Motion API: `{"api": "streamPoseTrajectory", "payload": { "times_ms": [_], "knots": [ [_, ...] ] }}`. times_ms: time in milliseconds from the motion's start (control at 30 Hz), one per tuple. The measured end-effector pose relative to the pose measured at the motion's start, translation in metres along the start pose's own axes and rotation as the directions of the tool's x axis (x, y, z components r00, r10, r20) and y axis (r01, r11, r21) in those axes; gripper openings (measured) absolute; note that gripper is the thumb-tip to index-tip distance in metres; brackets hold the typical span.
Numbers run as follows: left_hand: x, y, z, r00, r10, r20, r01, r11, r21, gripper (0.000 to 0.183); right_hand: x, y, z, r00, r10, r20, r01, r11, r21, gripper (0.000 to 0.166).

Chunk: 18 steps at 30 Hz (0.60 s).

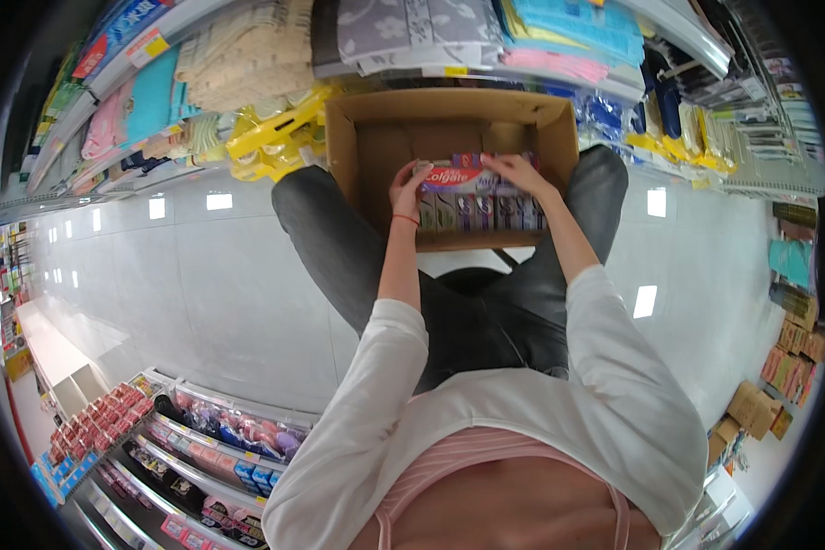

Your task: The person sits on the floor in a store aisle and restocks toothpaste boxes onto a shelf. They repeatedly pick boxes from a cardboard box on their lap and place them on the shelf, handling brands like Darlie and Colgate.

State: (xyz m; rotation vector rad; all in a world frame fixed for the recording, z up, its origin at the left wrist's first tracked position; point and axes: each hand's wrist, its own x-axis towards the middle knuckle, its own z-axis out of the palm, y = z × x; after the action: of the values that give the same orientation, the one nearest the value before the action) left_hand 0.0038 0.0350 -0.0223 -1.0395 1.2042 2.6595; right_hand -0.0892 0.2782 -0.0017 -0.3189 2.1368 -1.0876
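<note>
An open cardboard box [450, 103] stands between my knees, with several toothpaste cartons inside its near half. My left hand [407, 187] grips the left end of a red and purple Colgate toothpaste carton [450, 179], which lies above the others. Over the right end of that carton reaches my right hand [520, 173]. Its fingertips touch a purple carton [466, 161] just behind, and whether they grip it is unclear. Closer to me, a row of upright cartons [485, 212] shows its printed ends.
Ahead, a store shelf holds folded towels [419, 31] and yellow-packaged goods [275, 134]. Pale tiled floor [247, 275] stretches to the left. Behind me on the left are shelves of packaged goods [213, 474]. Cardboard boxes [753, 409] stand at the far right.
</note>
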Motion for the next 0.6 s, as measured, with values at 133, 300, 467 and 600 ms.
{"api": "streamPoseTrajectory", "payload": {
  "times_ms": [133,300,467,600],
  "knots": [
    [0.017,-0.009,-0.018,0.994,0.093,0.061,-0.086,0.991,-0.106,0.027,-0.03,-0.052,0.018,0.926,-0.373,0.055,0.376,0.899,-0.225,0.035],
    [-0.006,0.014,0.011,0.987,-0.082,0.138,0.135,0.89,-0.436,0.046,-0.06,-0.088,0.013,0.918,-0.374,-0.131,0.329,0.904,-0.275,0.041],
    [-0.014,0.028,0.002,0.99,-0.137,0.031,0.139,0.923,-0.358,0.056,-0.095,-0.205,-0.048,0.722,-0.633,-0.279,0.554,0.77,-0.316,0.042],
    [-0.005,0.006,-0.005,0.986,-0.161,-0.043,0.14,0.943,-0.303,0.055,-0.124,-0.29,-0.107,0.362,-0.871,-0.331,0.57,0.488,-0.661,0.049]
  ]
}}
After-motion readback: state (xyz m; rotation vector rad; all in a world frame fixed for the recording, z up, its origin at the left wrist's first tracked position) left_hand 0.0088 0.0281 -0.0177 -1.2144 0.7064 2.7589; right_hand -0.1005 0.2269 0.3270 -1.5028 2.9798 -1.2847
